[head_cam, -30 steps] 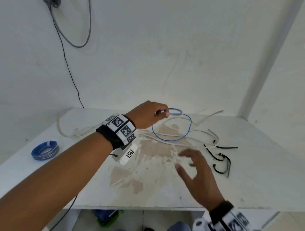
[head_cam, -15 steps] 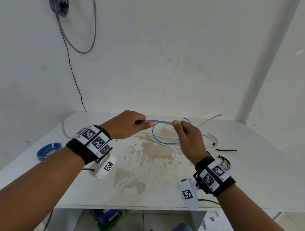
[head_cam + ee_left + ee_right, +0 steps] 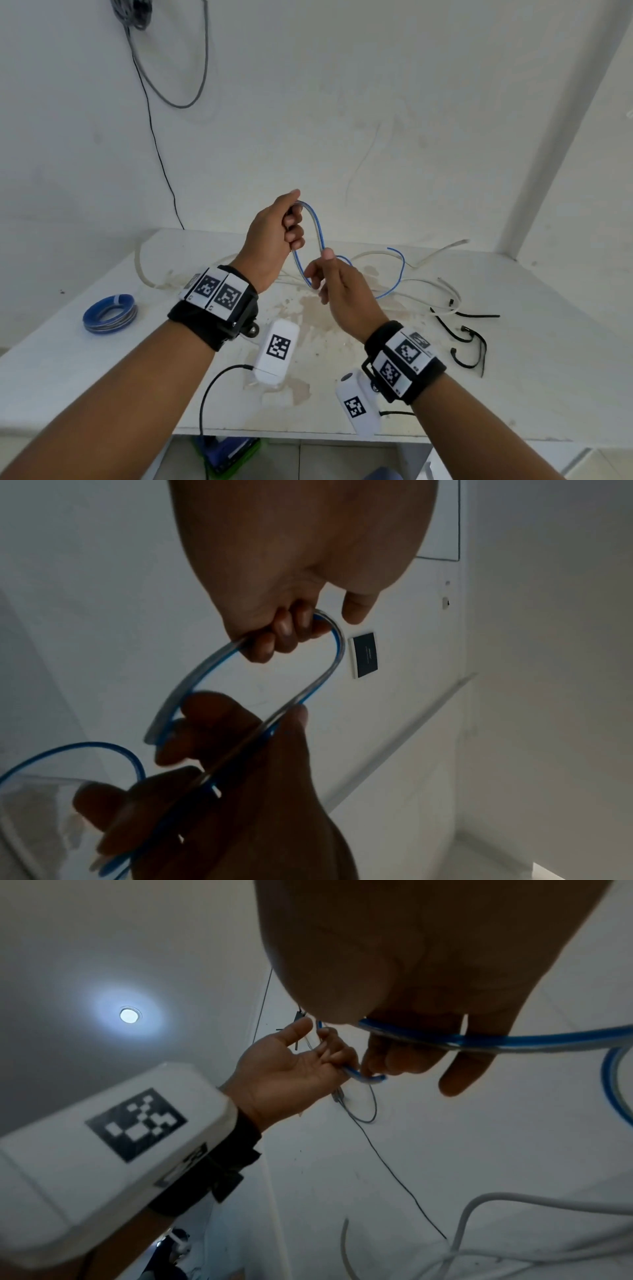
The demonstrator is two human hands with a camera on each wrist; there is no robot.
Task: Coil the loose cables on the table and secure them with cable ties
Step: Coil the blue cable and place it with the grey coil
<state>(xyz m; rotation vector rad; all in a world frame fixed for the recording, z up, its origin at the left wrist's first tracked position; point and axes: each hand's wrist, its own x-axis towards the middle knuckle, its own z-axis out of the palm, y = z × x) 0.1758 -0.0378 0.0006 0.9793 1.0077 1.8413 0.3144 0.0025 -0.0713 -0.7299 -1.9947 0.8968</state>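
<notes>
A thin blue cable (image 3: 317, 233) is lifted above the white table (image 3: 513, 394) in a narrow upright loop. My left hand (image 3: 284, 229) grips the top bend of that loop with curled fingers; in the left wrist view the cable (image 3: 329, 666) arcs out of the left hand (image 3: 284, 631). My right hand (image 3: 325, 270) pinches the cable lower down, where the loop closes, and the cable (image 3: 496, 1042) runs across the right hand (image 3: 411, 1053). The rest of the blue cable (image 3: 394, 281) trails onto the table among loose white cables (image 3: 428, 287). Black cable ties (image 3: 469, 346) lie at the right.
A finished blue and grey coil (image 3: 109, 313) sits at the table's left. A white cable (image 3: 140, 270) curves along the back left. A dark cord (image 3: 161, 164) hangs down the wall behind. Brown stains mark the table's middle.
My left hand has risen from table height with the cable's bend. My right hand came in, took hold of the cable, and now holds it below the left, forming an upright loop.
</notes>
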